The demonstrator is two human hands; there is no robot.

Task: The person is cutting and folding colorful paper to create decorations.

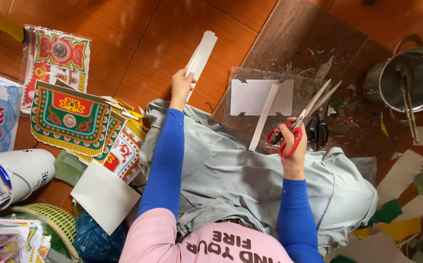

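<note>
My left hand [180,84] is stretched out to the left and grips a stack of white cut card pieces [201,53] held over the orange floor tiles. My right hand [292,142] holds red-handled scissors [303,119] with the blades open and pointing up right. A narrow white paper strip [263,117] hangs by the scissors, leaning across a clear plastic sheet [250,78] that carries a white shaped card [250,97]. Both arms wear blue sleeves above grey trousers.
Colourful patterned printed sheets [70,114] pile at the left with a white card [103,195] and a green basket [55,219]. Black scissors [318,130] lie on the dark board [313,39]. A metal pot [411,73] with sticks stands at right among paper scraps.
</note>
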